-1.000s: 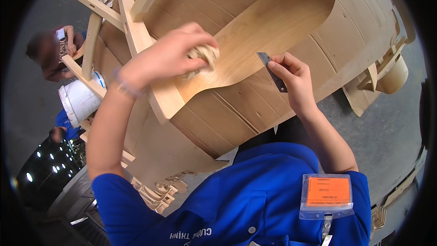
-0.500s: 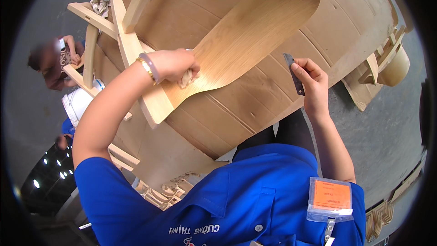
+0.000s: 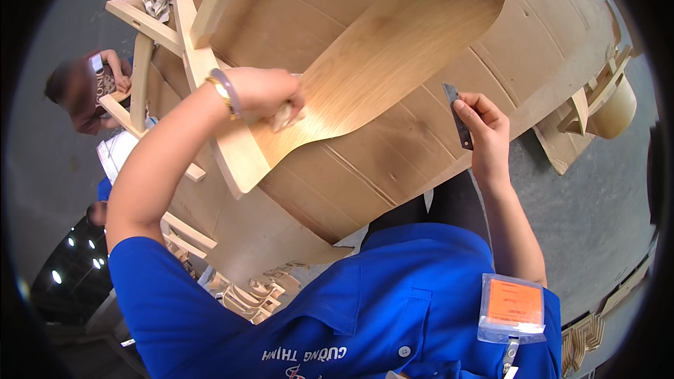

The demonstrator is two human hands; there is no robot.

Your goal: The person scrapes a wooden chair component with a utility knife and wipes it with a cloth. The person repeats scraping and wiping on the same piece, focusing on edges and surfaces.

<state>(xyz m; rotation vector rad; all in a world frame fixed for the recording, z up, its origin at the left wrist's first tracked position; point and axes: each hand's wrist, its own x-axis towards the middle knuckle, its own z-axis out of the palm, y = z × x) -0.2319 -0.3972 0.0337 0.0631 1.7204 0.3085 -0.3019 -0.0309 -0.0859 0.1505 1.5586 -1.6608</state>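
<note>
My left hand (image 3: 265,92) is closed on a crumpled pale cloth (image 3: 283,118), pressed to the near end of a curved, glossy wood-veneer panel (image 3: 393,49). That end meets a light wooden frame piece (image 3: 239,161) just below my wrist. My right hand (image 3: 490,130) pinches a dark, flat, slant-tipped blade (image 3: 459,116) between thumb and fingers, raised off to the right of the panel with the tip upward. The blade touches nothing but my fingers.
Brown cardboard (image 3: 379,168) covers the work surface under the panel. More wooden frame parts (image 3: 144,24) and a white bucket (image 3: 116,154) stand at left. A co-worker (image 3: 88,91) sits beyond them. At right lies a chair-like wooden piece (image 3: 611,109).
My left hand and the cloth have shifted slightly on the panel's near end, with the hand now blurred by motion. My right hand still holds the blade in nearly the same place.
</note>
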